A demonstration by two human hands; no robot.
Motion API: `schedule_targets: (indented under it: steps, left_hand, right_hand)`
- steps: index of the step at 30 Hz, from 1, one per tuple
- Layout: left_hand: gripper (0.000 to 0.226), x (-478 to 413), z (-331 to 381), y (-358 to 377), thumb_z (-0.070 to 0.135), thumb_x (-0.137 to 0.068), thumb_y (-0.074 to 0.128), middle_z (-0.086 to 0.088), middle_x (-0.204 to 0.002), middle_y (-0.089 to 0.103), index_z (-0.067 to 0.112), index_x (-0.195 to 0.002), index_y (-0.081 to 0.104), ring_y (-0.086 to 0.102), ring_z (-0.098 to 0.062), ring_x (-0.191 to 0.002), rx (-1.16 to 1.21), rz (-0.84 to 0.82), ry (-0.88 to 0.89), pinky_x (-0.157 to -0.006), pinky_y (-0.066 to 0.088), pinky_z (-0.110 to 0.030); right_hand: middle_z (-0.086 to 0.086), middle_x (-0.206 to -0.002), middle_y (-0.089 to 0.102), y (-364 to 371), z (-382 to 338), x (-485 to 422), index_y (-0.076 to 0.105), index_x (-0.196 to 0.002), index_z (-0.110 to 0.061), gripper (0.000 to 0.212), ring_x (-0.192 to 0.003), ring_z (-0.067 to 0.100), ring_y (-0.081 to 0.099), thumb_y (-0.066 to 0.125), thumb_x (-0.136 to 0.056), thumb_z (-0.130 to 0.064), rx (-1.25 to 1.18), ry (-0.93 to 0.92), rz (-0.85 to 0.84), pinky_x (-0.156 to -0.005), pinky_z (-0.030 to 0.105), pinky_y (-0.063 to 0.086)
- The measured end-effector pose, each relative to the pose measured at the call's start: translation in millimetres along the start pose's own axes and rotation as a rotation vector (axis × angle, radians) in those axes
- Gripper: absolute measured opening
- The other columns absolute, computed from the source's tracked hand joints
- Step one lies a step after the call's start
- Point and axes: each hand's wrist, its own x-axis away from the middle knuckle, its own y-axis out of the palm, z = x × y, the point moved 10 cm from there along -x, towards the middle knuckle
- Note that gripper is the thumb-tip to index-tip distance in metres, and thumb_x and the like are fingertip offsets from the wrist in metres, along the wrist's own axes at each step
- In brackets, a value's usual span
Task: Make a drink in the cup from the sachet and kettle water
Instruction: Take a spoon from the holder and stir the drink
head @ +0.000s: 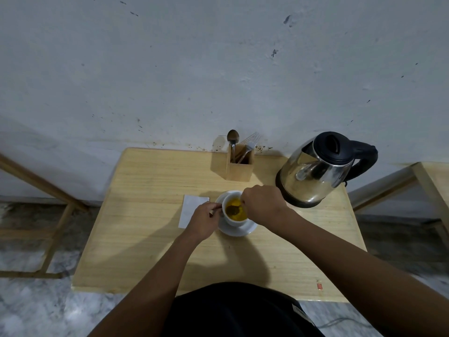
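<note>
A white cup (233, 221) stands on a white saucer (239, 231) at the middle of the wooden table (150, 239). It holds yellow liquid. A spoon (232, 209) has its bowl dipped in the liquid. My right hand (263, 203) is over the cup's right rim, closed on the spoon's handle. My left hand (203, 221) is at the cup's left side, fingers pinched on its handle. A flat white sachet (190, 206) lies left of the saucer, partly under my left hand. The steel kettle (315, 171) with black lid and handle sits on its base at the back right.
A wooden cutlery holder (239, 165) with a spoon and forks stands at the back of the table by the wall. Another wooden table's edge (432, 181) is at the right, and a wooden frame (48, 190) at the left. The floor is marbled.
</note>
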Motion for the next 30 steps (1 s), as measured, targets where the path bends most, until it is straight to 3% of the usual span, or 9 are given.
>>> schedule_targets:
  steps: [9, 11, 13, 17, 24, 30]
  left_hand:
    - [0.027, 0.8, 2.9, -1.8, 0.017, -0.096, 0.048, 0.000, -0.101, 0.060, 0.010, -0.112, 0.068, 0.060, -0.017, -0.087, -0.010, -0.002, 0.008, -0.074, 0.042, -0.019]
    - [0.027, 0.6, 2.4, -1.5, 0.018, -0.095, 0.048, 0.000, -0.101, 0.061, 0.013, -0.112, 0.068, 0.061, -0.017, -0.088, -0.006, -0.001, 0.008, -0.074, 0.043, -0.020]
    - [0.026, 0.7, 2.8, -1.5, 0.018, -0.095, 0.049, 0.000, -0.102, 0.063, 0.014, -0.113, 0.068, 0.060, -0.017, -0.087, -0.002, 0.002, 0.010, -0.074, 0.045, -0.022]
    - [0.027, 1.7, 3.8, -1.8, 0.015, -0.096, 0.047, 0.000, -0.101, 0.062, 0.014, -0.114, 0.067, 0.061, -0.020, -0.086, 0.009, 0.002, 0.002, -0.077, 0.049, -0.028]
    - [0.024, 3.6, 4.8, -3.6, 0.018, -0.096, 0.049, 0.001, -0.099, 0.060, 0.015, -0.109, 0.069, 0.056, -0.010, -0.081, 0.002, 0.016, 0.003, -0.066, 0.040, -0.011]
    - [0.024, 3.6, 5.3, -3.7, 0.018, -0.096, 0.049, 0.002, -0.099, 0.058, 0.016, -0.109, 0.069, 0.056, -0.013, -0.087, 0.003, 0.019, -0.003, -0.069, 0.040, -0.015]
  right_hand:
    - [0.003, -0.080, 0.056, -8.7, 16.9, -0.7, 0.059, -0.103, -0.013, 0.014, -0.065, 0.019, 0.047, 0.047, -0.097, -0.013, 0.107, 0.057, 0.026, -0.051, 0.027, 0.029]
    - [0.001, -0.076, 0.057, -6.0, 16.8, -0.5, 0.059, -0.100, -0.013, 0.013, -0.058, 0.016, 0.044, 0.047, -0.096, -0.015, 0.103, 0.056, 0.013, -0.048, 0.026, 0.026]
    - [-0.002, -0.065, 0.045, -1.1, 14.6, -1.7, 0.056, -0.093, -0.015, 0.010, -0.055, 0.013, 0.042, 0.050, -0.095, -0.023, 0.069, 0.054, -0.007, -0.050, 0.026, 0.029]
    - [-0.003, -0.063, 0.044, 3.6, 7.0, -5.0, 0.049, -0.086, -0.017, 0.019, -0.063, 0.016, 0.050, 0.054, -0.092, -0.035, -0.025, 0.037, -0.002, -0.055, 0.028, 0.036]
    - [-0.001, -0.073, 0.051, 5.0, 15.5, -4.4, 0.063, -0.097, -0.016, 0.016, -0.062, 0.018, 0.049, 0.047, -0.096, -0.020, -0.022, 0.094, 0.076, -0.055, 0.029, 0.037]
    - [0.000, -0.074, 0.050, 10.0, 29.1, 8.3, 0.060, -0.099, -0.013, 0.014, -0.066, 0.017, 0.051, 0.047, -0.097, -0.013, -0.002, 0.154, 0.057, -0.058, 0.028, 0.039]
